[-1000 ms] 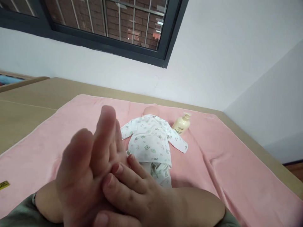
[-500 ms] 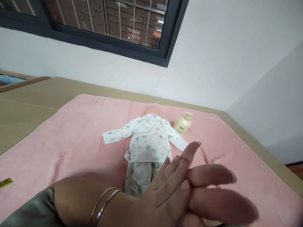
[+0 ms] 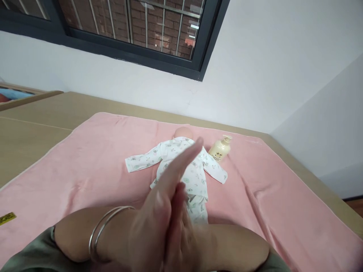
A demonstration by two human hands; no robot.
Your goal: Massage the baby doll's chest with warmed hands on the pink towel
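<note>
A: What's nearest?

B: The left hand and right hand, pressed palm to palm, fingers straight, holding nothing — two bangles on the left wrist.

A: And beyond them?

B: A doll in a printed suit lies mid-blanket; a cream pump bottle stands near the blanket's far edge — contents not visible.

A: Changed?

B: Half a second ago the hands lay crossed towards the right edge; now they're upright, centred over the doll.
</note>
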